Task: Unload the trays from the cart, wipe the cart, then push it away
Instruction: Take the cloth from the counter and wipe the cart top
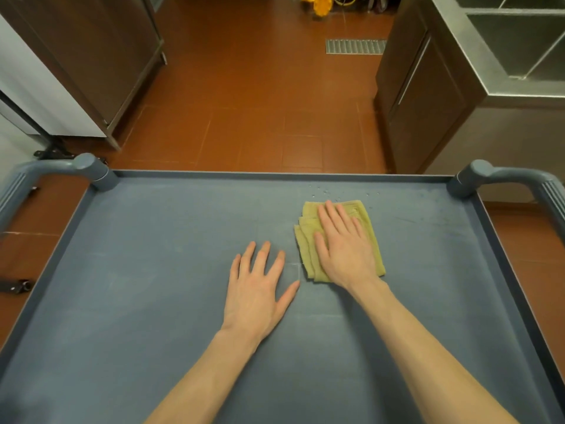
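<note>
Wiping step in hand; no trays in view on the cart [91, 270]. Right hand [344, 249] flat on the folded yellow-green cloth [308, 252], fingers straight and slightly spread, pressing it to the blue top toward the far right. Left hand [258, 289] flat on the bare top just beside the cloth, fingers spread wide, holding nothing.

To do well: even palm pressure, long overlapping passes edge to edge, cloth kept folded. Water droplets [324, 191] just beyond the cloth near the far rim, likely next to be wiped up. Raised rim and corner handle posts [91, 171] apt to trap wet, so worth working into.

Around: red tiled floor [244, 102], floor drain grate [356, 46], dark cabinets either side, steel sink [519, 41] at right, yellow object [318, 3] far ahead, probably in the path of pushing.
</note>
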### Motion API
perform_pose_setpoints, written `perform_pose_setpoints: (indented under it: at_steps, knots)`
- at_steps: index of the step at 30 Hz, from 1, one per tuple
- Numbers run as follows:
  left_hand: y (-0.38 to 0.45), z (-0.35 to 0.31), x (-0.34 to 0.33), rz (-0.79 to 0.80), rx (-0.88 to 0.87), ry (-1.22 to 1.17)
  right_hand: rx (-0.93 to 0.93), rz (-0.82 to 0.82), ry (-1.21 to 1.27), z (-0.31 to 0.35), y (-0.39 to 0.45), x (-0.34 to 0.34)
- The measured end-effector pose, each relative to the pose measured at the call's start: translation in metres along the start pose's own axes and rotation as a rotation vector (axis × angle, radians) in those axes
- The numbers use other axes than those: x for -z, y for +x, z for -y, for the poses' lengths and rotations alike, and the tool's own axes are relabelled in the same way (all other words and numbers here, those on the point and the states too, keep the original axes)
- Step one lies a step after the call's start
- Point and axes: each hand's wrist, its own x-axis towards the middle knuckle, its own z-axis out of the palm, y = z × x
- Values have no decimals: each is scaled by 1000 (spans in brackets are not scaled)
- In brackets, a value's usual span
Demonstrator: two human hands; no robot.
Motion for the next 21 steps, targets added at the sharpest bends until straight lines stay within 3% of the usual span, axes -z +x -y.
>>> perform_pose_setpoints:
  at_steps: [12, 17, 21]
  knots:
    - [0, -1, -4, -26, -5, 14, -421, -144, -77, -164, -6, 61]
    - [0, -2, -7, -64, -14, 6, -485, -320, 62, -164, -8, 59]
    - [-1, 0, -9, -70, -7, 0, -373, -277, 65, -143, 15, 52]
